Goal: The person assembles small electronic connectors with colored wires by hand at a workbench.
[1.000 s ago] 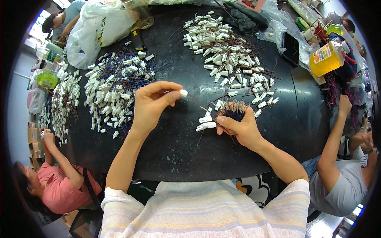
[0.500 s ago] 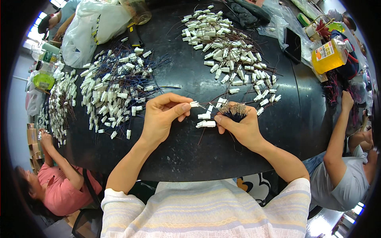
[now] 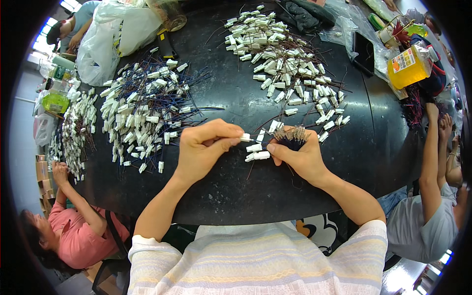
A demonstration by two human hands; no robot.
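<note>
Head view: left of the wire bundle (image 3: 295, 139), the left hand (image 3: 204, 148) pinches a white connector (image 3: 245, 137); the right hand (image 3: 304, 160) clasps the bundle. A steady, level pinch should work best.

The left grip (image 3: 204, 150) has moved in toward the right grip (image 3: 307, 155). A second ago, its white plug (image 3: 245, 137) was well off to the upper left of the right grip; now the plug is just left of it, near the wire bundle (image 3: 294, 141) held there. Above the left grip, blue wires (image 3: 206, 108) (covered by that hand earlier) have come into view. Far right of the right grip, a co-worker's hand (image 3: 432, 111) has shifted upward, and a second hand (image 3: 446, 125) now shows beside it.
</note>
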